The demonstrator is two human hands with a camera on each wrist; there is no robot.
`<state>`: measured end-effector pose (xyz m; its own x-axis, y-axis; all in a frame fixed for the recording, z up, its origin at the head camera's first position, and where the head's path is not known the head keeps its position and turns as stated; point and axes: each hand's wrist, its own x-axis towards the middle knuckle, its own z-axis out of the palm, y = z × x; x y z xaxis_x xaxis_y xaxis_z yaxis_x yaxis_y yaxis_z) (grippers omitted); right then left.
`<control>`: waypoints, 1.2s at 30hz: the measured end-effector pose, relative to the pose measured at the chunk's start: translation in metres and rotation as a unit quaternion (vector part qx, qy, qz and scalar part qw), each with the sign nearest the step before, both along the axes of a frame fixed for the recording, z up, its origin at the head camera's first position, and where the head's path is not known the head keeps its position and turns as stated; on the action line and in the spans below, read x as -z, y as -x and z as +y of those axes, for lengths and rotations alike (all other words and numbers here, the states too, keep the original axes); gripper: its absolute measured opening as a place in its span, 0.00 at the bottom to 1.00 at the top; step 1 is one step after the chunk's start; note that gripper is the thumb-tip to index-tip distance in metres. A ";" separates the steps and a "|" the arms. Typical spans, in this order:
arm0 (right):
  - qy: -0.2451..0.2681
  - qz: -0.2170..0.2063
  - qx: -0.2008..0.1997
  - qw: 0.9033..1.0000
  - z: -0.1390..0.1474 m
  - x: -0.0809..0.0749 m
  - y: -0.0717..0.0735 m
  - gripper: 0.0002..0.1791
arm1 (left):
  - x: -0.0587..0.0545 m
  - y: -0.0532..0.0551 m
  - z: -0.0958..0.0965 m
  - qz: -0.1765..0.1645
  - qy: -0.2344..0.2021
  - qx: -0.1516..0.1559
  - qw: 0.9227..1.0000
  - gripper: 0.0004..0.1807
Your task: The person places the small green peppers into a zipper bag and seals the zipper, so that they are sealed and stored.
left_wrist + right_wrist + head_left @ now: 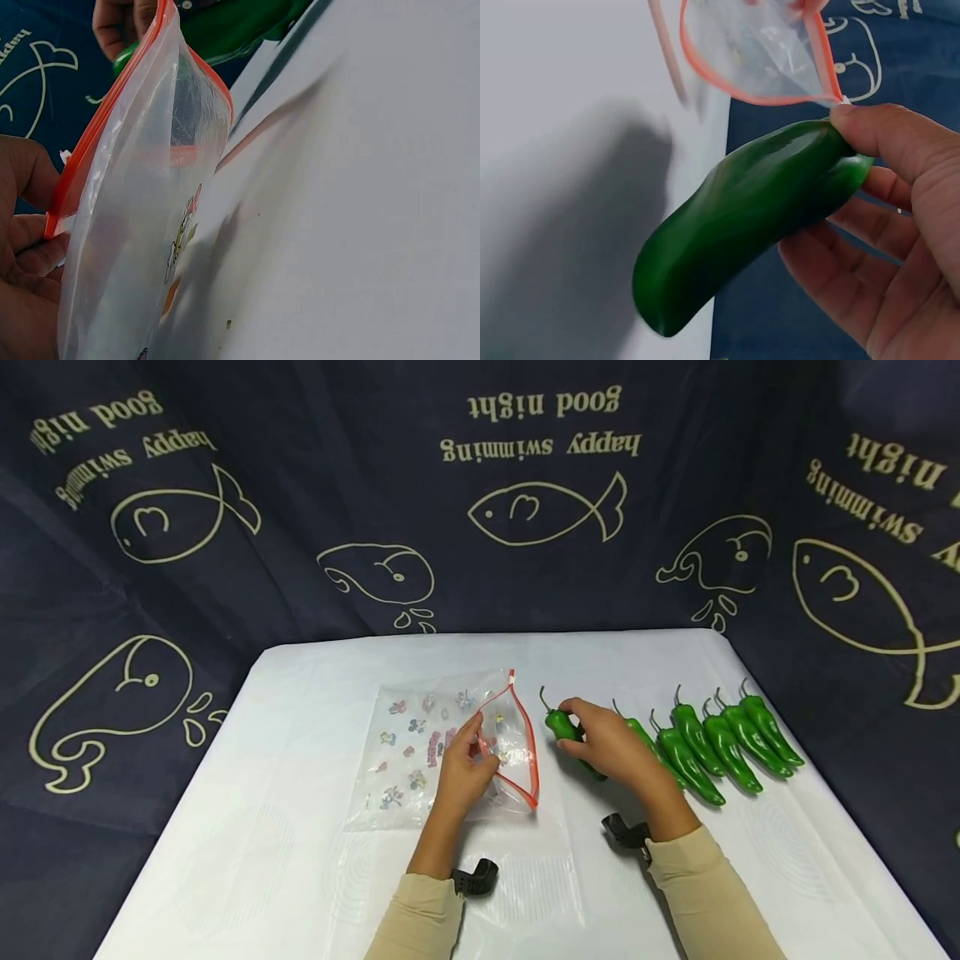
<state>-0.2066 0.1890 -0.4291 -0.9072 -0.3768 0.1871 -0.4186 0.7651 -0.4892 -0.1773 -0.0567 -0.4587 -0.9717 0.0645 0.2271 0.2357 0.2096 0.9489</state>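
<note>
A clear zip bag [412, 752] printed with small cartoon figures lies on the table, its red-edged mouth spread toward the right. My left hand [463, 768] pinches one red edge of that mouth, which gapes in the left wrist view. Just right of the bag, my right hand [607, 739] holds a green pepper [742, 210] between thumb and fingers. The pepper's stem points away from me in the head view, and its blunt tip hangs free in the right wrist view. Beside the right hand, several more green peppers [690, 760] lie in a row.
A white-covered table [247, 827] carries everything. Under the bag and nearer me lies another clear plastic sheet or bag [525, 885]. Behind the table hangs a dark blue cloth [300, 593] with fish drawings and lettering. Each wrist wears a black device [476, 878].
</note>
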 end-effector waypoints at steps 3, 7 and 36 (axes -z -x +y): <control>0.023 0.001 -0.007 1.000 -0.005 -0.001 0.001 0.30 | 0.018 0.008 -0.001 0.004 0.006 -0.002 1.000 0.40; 0.052 0.002 0.001 0.999 -0.013 -0.001 0.003 0.30 | 0.025 0.012 -0.001 0.000 0.010 -0.005 1.000 0.41; 0.277 -0.058 0.093 0.955 -0.069 0.029 0.002 0.29 | 0.025 0.012 0.001 -0.001 -0.004 -0.004 1.000 0.41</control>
<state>-0.2084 0.1204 -0.4585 -0.9753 -0.0805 0.2056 -0.2200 0.4318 -0.8747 -0.1896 -0.0554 -0.4839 -0.9727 0.0543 0.2257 0.2321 0.2050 0.9508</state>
